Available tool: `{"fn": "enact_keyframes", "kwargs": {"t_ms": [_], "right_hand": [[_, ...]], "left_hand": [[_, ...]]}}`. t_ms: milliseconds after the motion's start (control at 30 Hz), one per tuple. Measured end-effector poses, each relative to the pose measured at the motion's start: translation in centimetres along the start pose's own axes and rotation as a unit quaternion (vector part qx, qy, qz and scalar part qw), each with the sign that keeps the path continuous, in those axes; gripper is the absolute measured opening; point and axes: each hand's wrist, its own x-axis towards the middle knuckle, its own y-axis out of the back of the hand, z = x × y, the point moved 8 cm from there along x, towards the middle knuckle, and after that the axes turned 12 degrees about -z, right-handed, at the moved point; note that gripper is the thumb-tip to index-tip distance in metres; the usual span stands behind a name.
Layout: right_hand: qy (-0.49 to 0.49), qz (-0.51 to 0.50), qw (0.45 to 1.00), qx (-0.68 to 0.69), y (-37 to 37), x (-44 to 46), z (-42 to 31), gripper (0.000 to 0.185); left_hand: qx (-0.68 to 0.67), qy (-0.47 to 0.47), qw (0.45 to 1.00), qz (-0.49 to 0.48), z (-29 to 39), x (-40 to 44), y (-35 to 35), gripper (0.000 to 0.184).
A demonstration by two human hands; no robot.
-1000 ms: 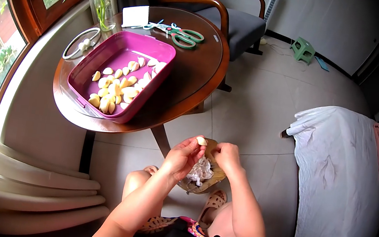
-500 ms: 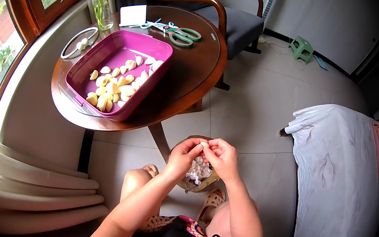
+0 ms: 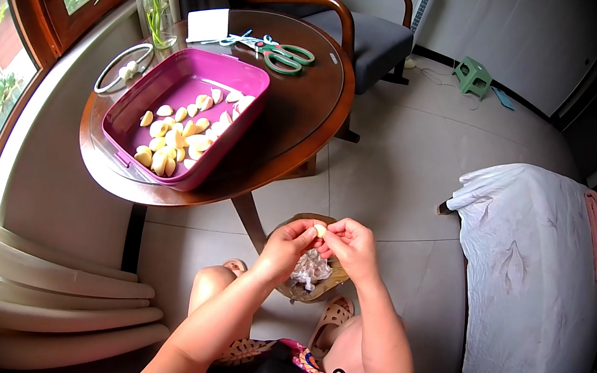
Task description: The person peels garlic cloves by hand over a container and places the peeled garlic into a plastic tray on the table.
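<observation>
A garlic clove [image 3: 320,231] is held between the two hands, above a brown bin [image 3: 333,281] on the floor [image 3: 407,171]. It is gripped by the closely bent fingers and thumb of the left hand [image 3: 288,246], while its other side is pinched by the right hand [image 3: 352,249], whose thumb and forefinger are brought nearly together. The hands are all but touching at the clove. Crumpled whitish scraps [image 3: 311,268] are contained in the bin, which is partly hidden by the hands.

Beyond the hands, a purple tray [image 3: 150,93] is set on the round wooden table [image 3: 300,122]. In it many pale cloves [image 3: 175,140] are gathered, mostly heaped toward the near end and along the right-hand wall, with a few spread about the middle. Behind the tray, green-handled scissors [image 3: 286,59] are laid on the table near a white card [image 3: 208,25], which is propped up. A glass vase [image 3: 156,12] with green stems is placed by the window side, and a pale looped cord [image 3: 104,77] is seen beside the tray.

Farther off, a grey cushioned armchair [image 3: 368,44] and a green stool [image 3: 472,78] are seen. At the right, something is covered by a white sheet [image 3: 527,295].
</observation>
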Motion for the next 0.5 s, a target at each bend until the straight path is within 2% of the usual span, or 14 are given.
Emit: {"fn": "enact_keyframes", "kwargs": {"t_ms": [233,433,500], "right_hand": [[-0.002,0.003,0.999,0.035,0.5,-0.1,0.2,0.011],[0.044,0.039,0.993,-0.102,0.0,-0.4,-1.0,0.013],[0.022,0.024,0.998,-0.056,0.4,-0.3,-0.3,0.013]], "left_hand": [[-0.041,0.009,0.999,-0.009,-0.4,0.1,0.3,0.022],[-0.019,0.016,1.0,0.012,-0.3,0.1,0.4,0.023],[-0.024,0.019,0.999,0.012,-0.5,0.1,0.6,0.022]]}}
